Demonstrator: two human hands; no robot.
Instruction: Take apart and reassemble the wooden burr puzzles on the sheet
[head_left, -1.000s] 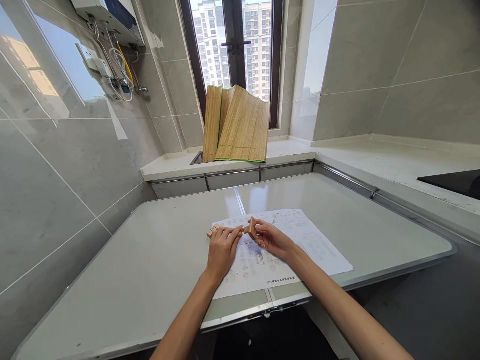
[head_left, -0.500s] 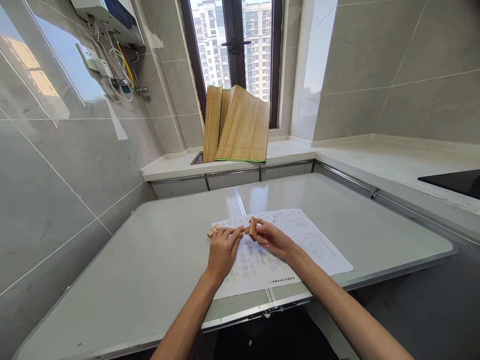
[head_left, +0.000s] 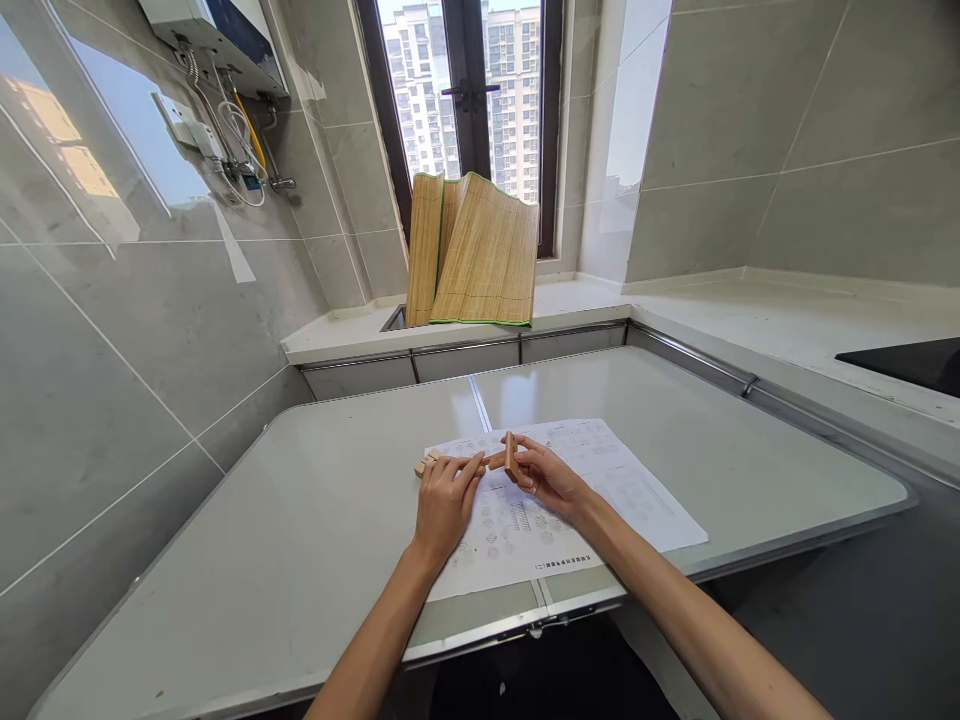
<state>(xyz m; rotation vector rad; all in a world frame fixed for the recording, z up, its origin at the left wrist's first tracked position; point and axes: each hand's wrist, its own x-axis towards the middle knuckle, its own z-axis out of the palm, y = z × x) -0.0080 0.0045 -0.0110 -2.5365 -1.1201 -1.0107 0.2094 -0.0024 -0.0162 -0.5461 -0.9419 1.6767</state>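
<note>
The fingers of your right hand (head_left: 553, 482) grasp an upright brown wooden block (head_left: 511, 458); a short brown wooden bar (head_left: 496, 460) reaches from it toward your left hand (head_left: 446, 497). Your left fingers lie over light-brown wooden pieces (head_left: 424, 464), though I cannot tell whether they grip. Beneath is a white printed paper sheet (head_left: 611, 505) on your glossy pale-grey worktop (head_left: 330, 510).

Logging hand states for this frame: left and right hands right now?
Left hand: closed over notched wooden pieces, partly hidden by its fingers.
Right hand: closed, holding a wooden bar at its fingertips.
</note>
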